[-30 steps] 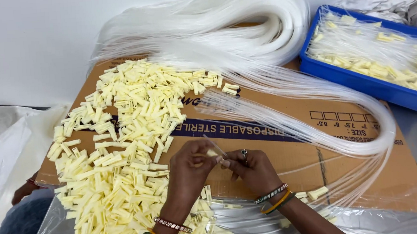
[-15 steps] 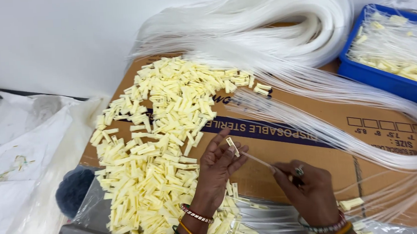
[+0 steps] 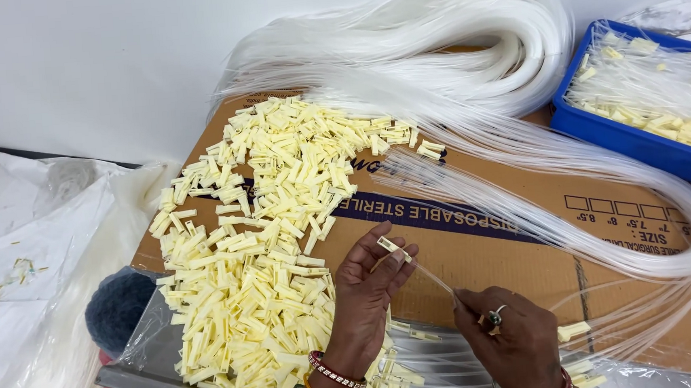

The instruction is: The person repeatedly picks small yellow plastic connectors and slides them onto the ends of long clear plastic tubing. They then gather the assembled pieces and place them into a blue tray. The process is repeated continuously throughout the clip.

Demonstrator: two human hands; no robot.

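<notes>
Up-left to down-right, yellow clip (image 3: 394, 248), clear tube (image 3: 437, 279), between hands.

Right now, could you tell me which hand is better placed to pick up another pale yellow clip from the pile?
Probably the left hand: it rests at the edge of the clip pile, though it holds one clip. The right hand pinches the clear tube, farther from the pile.

A flattened brown cardboard box (image 3: 479, 249) carries a heap of pale yellow plastic clips (image 3: 260, 248) and looped clear tubing (image 3: 465, 56).
</notes>
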